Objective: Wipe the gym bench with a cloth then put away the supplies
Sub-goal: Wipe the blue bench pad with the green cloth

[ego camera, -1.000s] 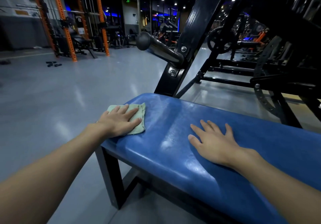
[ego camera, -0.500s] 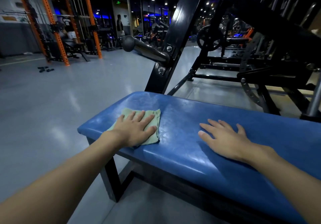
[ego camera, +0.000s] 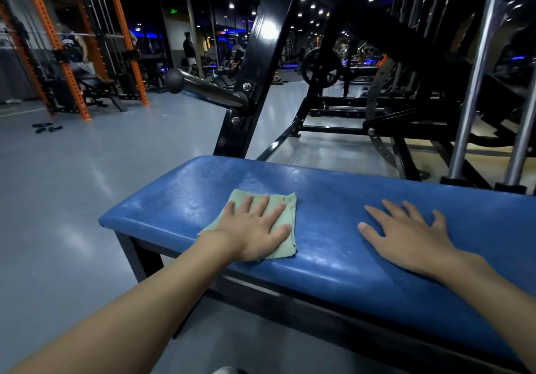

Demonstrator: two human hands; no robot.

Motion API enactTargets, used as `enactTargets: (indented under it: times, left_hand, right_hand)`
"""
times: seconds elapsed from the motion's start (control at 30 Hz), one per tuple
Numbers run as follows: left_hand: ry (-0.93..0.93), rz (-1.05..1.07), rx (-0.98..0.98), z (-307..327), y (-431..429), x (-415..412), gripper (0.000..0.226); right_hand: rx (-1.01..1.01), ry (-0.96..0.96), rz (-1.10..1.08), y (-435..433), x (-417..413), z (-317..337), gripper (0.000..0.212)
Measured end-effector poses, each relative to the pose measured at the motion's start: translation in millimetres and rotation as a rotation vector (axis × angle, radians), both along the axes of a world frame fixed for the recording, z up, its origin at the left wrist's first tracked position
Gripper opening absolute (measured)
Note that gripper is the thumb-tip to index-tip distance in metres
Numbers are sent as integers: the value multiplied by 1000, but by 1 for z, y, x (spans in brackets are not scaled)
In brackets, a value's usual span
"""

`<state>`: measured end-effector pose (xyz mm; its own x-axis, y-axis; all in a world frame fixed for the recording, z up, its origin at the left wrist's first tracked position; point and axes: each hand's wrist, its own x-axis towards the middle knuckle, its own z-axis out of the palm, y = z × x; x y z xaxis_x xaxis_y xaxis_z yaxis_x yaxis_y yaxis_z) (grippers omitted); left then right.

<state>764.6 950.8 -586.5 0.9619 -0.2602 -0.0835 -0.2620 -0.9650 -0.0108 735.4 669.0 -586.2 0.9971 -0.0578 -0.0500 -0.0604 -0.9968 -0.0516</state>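
Observation:
A blue padded gym bench (ego camera: 327, 199) on a black frame runs from the middle left to the lower right. A pale green cloth (ego camera: 285, 204) lies flat on its left part. My left hand (ego camera: 255, 228) presses palm-down on the cloth with fingers spread, covering most of it. My right hand (ego camera: 406, 234) rests flat on the bare pad to the right, fingers apart, holding nothing. The pad looks shiny with streaks around the cloth.
A black slanted upright (ego camera: 255, 63) with a round-ended bar (ego camera: 203, 86) rises just behind the bench. Black machine frames and chrome posts (ego camera: 475, 77) crowd the right. Grey floor (ego camera: 72, 185) lies to the left, with orange racks (ego camera: 58, 48) and people far behind.
My left hand has slid the cloth rightward along the pad, away from the bench's left end. My right hand has stayed flat on the pad. The view has shifted a little.

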Motion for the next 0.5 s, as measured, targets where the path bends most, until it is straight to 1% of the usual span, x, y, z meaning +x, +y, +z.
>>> enactTargets:
  times: [0.07,0.17,0.37,0.5]
  left_hand:
    - [-3,-26,6,-1,-19,-5,64]
    - [-10,-63,1,-3,-45,-12,64]
    - [-8,-140,0,-5,-94,-23,67]
    - [-10,-198,-22,-6,-132,-33,68]
  right_hand:
    - [-10,22,-71,-19,-12,0,71]
    - [38,1,-133,-38,-27,-2,73]
    - [82,31,-148,-69,-45,-2,65]
    - [120,17,-165,-82,-55,-1,61]
